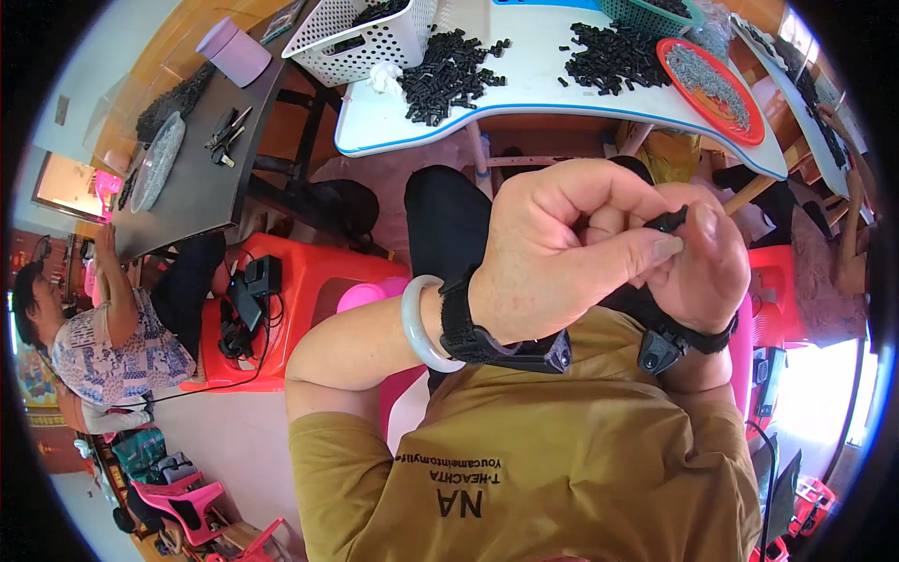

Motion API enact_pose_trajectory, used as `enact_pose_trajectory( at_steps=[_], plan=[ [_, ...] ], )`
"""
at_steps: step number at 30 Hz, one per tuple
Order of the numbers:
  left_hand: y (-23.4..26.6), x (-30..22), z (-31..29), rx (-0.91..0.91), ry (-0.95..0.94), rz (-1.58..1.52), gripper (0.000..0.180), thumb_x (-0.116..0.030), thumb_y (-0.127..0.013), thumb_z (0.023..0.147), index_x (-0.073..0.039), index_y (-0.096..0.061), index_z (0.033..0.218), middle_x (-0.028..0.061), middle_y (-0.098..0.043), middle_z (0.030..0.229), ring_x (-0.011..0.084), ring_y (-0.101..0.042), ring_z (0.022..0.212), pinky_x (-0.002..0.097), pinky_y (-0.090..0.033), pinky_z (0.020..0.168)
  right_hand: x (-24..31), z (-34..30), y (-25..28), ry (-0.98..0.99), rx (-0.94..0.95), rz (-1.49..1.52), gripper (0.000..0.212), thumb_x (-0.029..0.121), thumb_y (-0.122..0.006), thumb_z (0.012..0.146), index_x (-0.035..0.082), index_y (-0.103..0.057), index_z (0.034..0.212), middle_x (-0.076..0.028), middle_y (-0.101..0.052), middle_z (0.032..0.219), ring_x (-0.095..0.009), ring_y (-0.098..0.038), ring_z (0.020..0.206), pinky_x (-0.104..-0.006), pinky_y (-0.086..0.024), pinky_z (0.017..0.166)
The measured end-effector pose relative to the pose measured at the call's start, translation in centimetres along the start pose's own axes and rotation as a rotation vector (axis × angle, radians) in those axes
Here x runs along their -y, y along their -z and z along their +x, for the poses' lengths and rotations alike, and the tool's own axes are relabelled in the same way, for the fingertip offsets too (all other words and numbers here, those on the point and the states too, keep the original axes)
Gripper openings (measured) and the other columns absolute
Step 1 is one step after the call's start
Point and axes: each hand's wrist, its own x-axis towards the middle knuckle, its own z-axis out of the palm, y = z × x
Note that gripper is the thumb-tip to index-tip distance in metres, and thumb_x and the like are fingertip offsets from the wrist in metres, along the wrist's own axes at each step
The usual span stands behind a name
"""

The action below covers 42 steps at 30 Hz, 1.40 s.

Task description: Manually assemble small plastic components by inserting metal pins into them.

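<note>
Plastic, I would guess, is what this small black piece (668,221) is made of, and it is up in the air, nearer to me than the white worktop (524,108). My left hand (585,244) has it pinched between thumb and bent forefinger. My right hand (702,272) comes in close beside it, thumb at its outer end; whether those fingers grip it too I cannot tell, since the left hand hides most of them.

It should weigh next to nothing, so a light pinch ought to carry it. I judge it stiff rather than soft, likely to keep its shape under the thumb. A smooth surface could make it slip or roll, and something this short leaves little to hold, so the best grip seems to be across the middle, fingertips on both sides, ends left free. I would not expect it to break from ordinary pressure.

Similar pieces lie on the worktop in a left pile (449,75) and a right pile (613,61). Beside the right one, silver-grey bits (704,82) fill a red tray (750,133); these look small and easily scattered.
</note>
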Motion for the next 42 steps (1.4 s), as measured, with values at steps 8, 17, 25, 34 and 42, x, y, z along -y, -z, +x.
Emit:
enact_pose_trajectory(
  at_steps=[8, 17, 25, 34, 42],
  plan=[
    [-0.3, 0.0, -0.2, -0.039, 0.065, 0.001, 0.015, 0.005, -0.061, 0.084, 0.006, -0.057, 0.099, -0.0021, -0.05, 0.065, 0.0115, -0.064, 0.071, 0.028, -0.058, 0.068, -0.5, 0.3, 0.0, -0.126, -0.017, 0.233, 0.04, 0.033, -0.057, 0.078, -0.005, -0.06, 0.092, 0.0, -0.044, 0.059, -0.007, -0.036, 0.049, -0.0214, -0.028, 0.045],
    [0.1, 0.5, -0.5, -0.037, 0.002, 0.128, 0.012, 0.006, -0.061, 0.084, 0.006, -0.058, 0.096, -0.0003, -0.054, 0.065, 0.0111, -0.064, 0.07, 0.0246, -0.056, 0.063, -1.5, 0.5, 0.5, -0.104, 0.048, 0.317, 0.041, 0.031, -0.059, 0.076, -0.005, -0.06, 0.096, -0.006, -0.054, 0.069, -0.007, -0.04, 0.052, -0.0217, -0.03, 0.047],
    [0.3, 0.9, -0.4, -0.026, -0.088, 0.185, 0.015, 0.006, -0.064, 0.082, 0.004, -0.06, 0.095, -0.0034, -0.05, 0.061, 0.003, -0.052, 0.056, 0.0189, -0.047, 0.053, -1.7, 0.4, -0.1, -0.073, 0.042, 0.334, 0.04, 0.032, -0.057, 0.075, -0.005, -0.061, 0.092, -0.015, -0.06, 0.076, -0.011, -0.044, 0.052, -0.0241, -0.033, 0.046],
    [-0.3, -0.3, -0.1, -0.107, 0.021, -0.065, 0.016, 0.005, -0.059, 0.085, 0.006, -0.057, 0.1, 0.0051, -0.063, 0.073, 0.0121, -0.065, 0.068, 0.0234, -0.054, 0.057, -1.3, 0.8, -1.2, -0.12, -0.106, 0.427, 0.038, 0.037, -0.052, 0.082, 0.001, -0.056, 0.074, -0.004, -0.049, 0.062, -0.011, -0.038, 0.048, -0.0258, -0.031, 0.046],
    [2.2, 1.3, 2.1, -0.328, -0.065, -0.034, 0.009, 0.002, -0.062, 0.083, 0.001, -0.061, 0.091, -0.0021, -0.059, 0.071, 0.001, -0.048, 0.059, 0.0158, -0.039, 0.054, 0.9, 1.9, -1.4, -0.208, 0.293, 0.594, 0.049, 0.044, -0.038, 0.093, 0.006, -0.046, 0.062, 0.003, -0.033, 0.055, -0.01, -0.03, 0.045, -0.027, -0.029, 0.046]
  ],
)
